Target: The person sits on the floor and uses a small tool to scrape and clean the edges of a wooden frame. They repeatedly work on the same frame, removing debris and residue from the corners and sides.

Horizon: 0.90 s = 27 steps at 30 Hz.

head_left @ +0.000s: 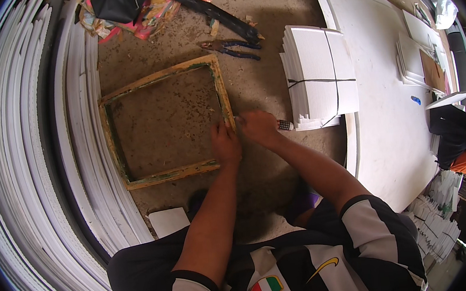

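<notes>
At the far left we record long white strips [23, 182] stacked in curved rows along the edge of the view, running top to bottom. Beside them, low down, a small white sheet [168, 221] lies flat on the brown work surface [265, 19].

Next we list the wooden frame [164, 122], a square open frame with yellowish, green-stained bars, lying flat on the surface with its centre bare. Above it, at the top edge, sits a heap of coloured paper scraps [142, 14], pink and yellow, with a black bag [118, 2] on top.

At the frame's right bar we enter our left hand [225, 144]: it lies palm down on the lower right corner, fingers pressed flat on the wood, gripping nothing. Just beside it, our right hand [258, 127] is closed around a small tool with a dark, patterned handle [284, 124] that sticks out to the right; the working end is hidden under the fist, which touches the right bar.

Above the hands, a pair of pliers with blue handles [232, 47] lies on the surface, near a long black bar [214, 12].

Further right, a bundle of white cards [320, 72], tied crosswise with a thin dark band, rests at the edge of a large white board [386, 102]. A small blue item [415, 100] lies on that board.

Far right: smaller stacks of white sheets [412, 58], and another person [457, 141] in black and orange.
</notes>
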Tool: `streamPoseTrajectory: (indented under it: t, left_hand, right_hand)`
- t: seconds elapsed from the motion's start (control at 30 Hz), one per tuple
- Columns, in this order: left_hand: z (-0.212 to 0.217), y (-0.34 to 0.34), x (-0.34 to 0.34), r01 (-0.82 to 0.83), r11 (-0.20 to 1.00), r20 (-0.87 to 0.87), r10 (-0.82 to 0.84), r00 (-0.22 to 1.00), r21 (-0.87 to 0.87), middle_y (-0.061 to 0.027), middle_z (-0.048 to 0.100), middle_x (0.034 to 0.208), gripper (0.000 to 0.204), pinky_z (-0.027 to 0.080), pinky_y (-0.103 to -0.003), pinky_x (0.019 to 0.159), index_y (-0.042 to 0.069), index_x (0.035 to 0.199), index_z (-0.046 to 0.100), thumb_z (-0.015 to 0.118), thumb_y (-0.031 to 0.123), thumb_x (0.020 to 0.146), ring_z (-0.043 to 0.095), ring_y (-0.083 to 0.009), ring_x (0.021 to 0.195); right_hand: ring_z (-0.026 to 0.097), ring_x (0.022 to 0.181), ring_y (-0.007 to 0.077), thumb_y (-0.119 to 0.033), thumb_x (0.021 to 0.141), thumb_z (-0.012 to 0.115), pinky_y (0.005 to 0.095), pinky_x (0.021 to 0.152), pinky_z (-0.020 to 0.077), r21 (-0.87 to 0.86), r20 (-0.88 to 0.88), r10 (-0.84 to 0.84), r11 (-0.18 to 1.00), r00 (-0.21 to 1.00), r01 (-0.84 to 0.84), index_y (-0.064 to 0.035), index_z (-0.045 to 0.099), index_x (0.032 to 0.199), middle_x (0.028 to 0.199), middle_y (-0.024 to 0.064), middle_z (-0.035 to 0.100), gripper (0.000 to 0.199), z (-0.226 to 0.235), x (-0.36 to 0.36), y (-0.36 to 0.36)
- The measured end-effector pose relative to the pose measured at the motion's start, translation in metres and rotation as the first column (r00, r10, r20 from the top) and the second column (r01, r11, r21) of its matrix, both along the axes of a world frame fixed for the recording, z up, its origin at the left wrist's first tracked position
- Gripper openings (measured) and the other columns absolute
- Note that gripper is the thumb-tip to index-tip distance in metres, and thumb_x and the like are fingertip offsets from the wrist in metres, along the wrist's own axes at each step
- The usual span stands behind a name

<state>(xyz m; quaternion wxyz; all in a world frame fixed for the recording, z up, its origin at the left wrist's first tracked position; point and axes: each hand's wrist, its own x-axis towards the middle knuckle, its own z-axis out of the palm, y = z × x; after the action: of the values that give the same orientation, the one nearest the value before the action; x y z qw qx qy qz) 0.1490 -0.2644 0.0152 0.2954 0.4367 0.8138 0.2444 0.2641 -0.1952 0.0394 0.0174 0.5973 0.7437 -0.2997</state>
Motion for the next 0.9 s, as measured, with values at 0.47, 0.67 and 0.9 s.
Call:
streamPoseTrajectory:
  t: [0.47,0.67,0.9]
  left_hand:
    - [-0.017,-0.018,-0.005,0.165,0.982,-0.358,-0.121,0.926,0.094,-0.0155,0.069,0.106,0.035,0.055,-0.047,0.077,0.005,0.131,0.068,0.061,0.018,0.099,0.068,-0.0347,0.092]
    - [-0.015,-0.018,-0.003,0.167,0.975,-0.275,-0.123,0.953,0.143,-0.0146,0.068,0.11,0.036,0.055,-0.046,0.076,0.006,0.131,0.068,0.063,0.015,0.097,0.067,-0.0354,0.091]
    - [-0.016,-0.023,-0.007,0.122,0.99,-0.23,-0.103,0.968,0.068,-0.0155,0.068,0.115,0.035,0.057,-0.046,0.078,0.007,0.132,0.067,0.062,0.017,0.098,0.069,-0.0358,0.094]
  right_hand:
    - [0.074,0.087,0.0355,-0.029,0.092,0.06,0.0479,0.078,0.0583,-0.025,0.145,0.183,0.983,0.972,-0.181,-0.0105,0.075,0.1,0.092,0.0154,0.074,0.025,0.02,-0.013,0.005]
    - [0.072,0.084,0.038,-0.03,0.091,0.06,0.0484,0.074,0.0572,-0.039,-0.068,0.215,0.975,0.974,-0.218,-0.0154,0.076,0.104,0.09,0.0145,0.075,0.025,-0.02,0.015,0.031]
    - [0.073,0.089,0.0353,-0.025,0.089,0.06,0.0493,0.079,0.0567,0.035,0.114,0.366,0.928,0.924,-0.372,-0.0101,0.075,0.099,0.094,0.0156,0.075,0.023,-0.005,-0.001,0.019]
